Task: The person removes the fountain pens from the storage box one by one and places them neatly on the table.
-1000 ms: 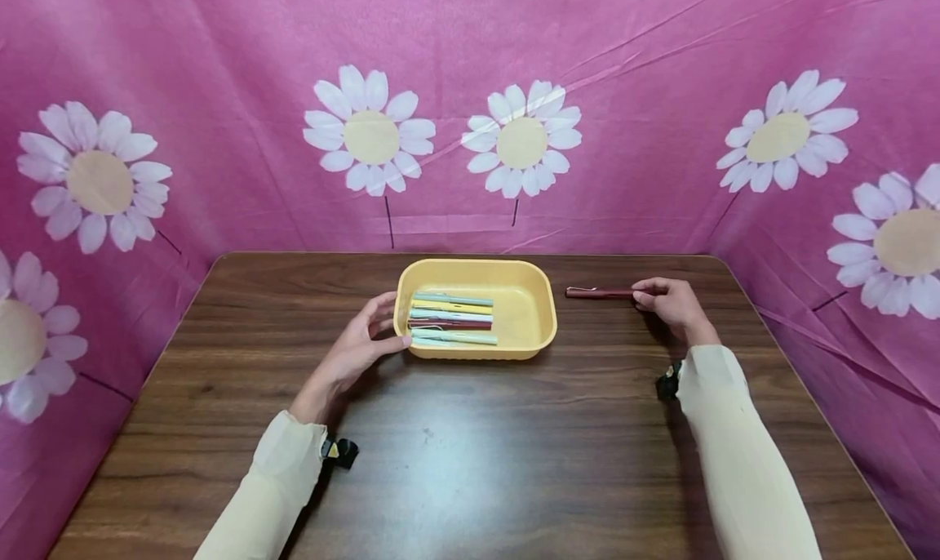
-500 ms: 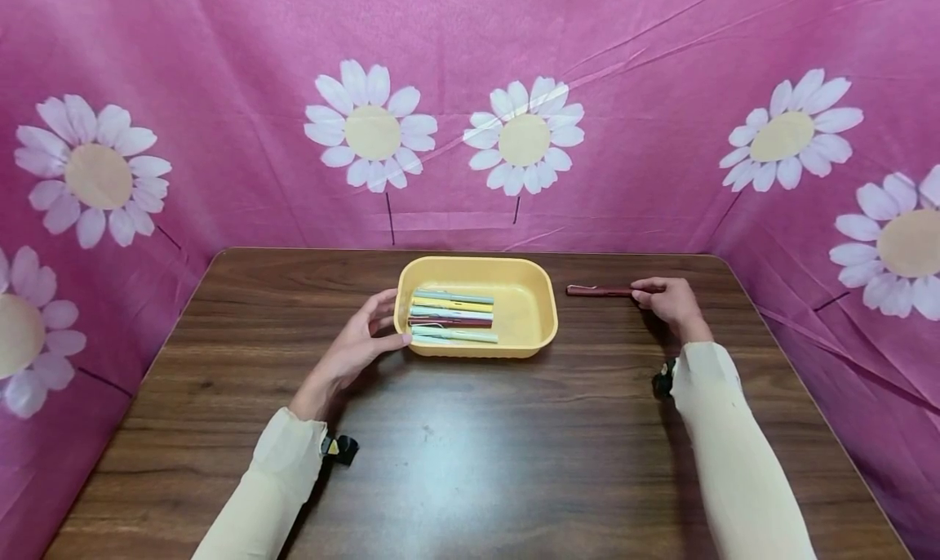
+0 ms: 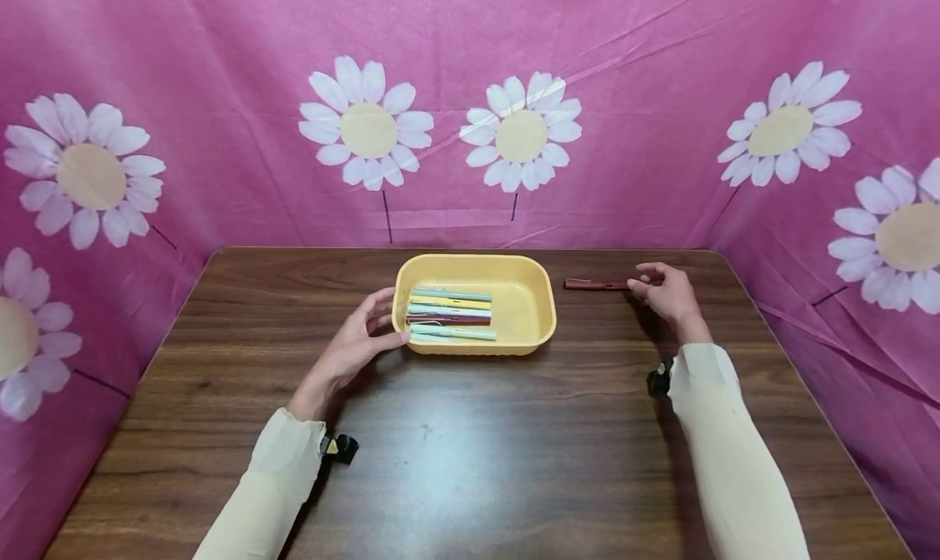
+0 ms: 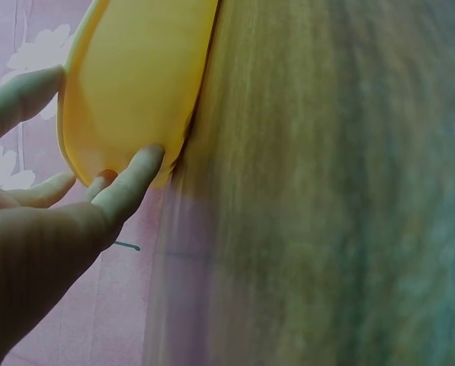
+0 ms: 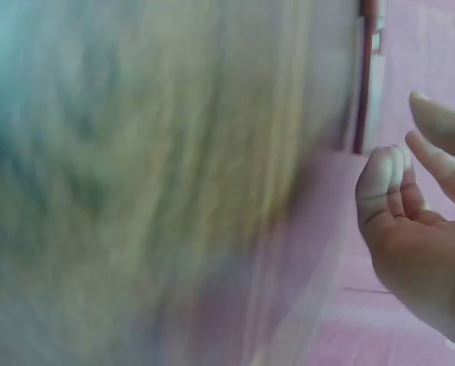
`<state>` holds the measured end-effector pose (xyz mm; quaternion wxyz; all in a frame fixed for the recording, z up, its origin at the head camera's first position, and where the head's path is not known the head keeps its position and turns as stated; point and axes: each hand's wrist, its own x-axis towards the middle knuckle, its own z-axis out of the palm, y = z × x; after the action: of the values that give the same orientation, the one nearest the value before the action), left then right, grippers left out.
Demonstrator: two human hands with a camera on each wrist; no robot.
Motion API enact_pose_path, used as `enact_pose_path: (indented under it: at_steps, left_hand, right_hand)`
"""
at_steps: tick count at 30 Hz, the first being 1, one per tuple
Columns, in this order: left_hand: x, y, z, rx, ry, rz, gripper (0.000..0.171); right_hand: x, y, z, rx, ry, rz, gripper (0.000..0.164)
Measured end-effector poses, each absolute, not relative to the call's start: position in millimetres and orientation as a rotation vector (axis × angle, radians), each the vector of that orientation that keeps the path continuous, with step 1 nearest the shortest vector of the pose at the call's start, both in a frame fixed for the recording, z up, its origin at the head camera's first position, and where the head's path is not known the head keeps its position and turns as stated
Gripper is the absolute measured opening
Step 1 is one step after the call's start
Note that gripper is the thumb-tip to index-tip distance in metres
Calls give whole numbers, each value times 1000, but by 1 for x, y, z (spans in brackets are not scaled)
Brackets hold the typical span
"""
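Pen (image 3: 596, 285), slim, straight and dark red

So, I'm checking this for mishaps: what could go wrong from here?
The lone dark red pen lies near the far edge of the table; a nudge from the right hand might roll it off. The left hand touches the yellow tray; a push could shift the pens inside.
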<state>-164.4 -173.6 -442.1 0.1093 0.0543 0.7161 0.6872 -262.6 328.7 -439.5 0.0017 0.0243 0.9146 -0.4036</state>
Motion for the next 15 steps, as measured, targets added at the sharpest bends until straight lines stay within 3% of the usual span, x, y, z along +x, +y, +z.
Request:
enact_pose_path:
  at_steps: [15]
  left_hand:
    - [-163, -174, -442, 146, 2074, 2044, 80]
  right_hand:
    - [-242, 273, -397, -124, 2859, -1518, 43]
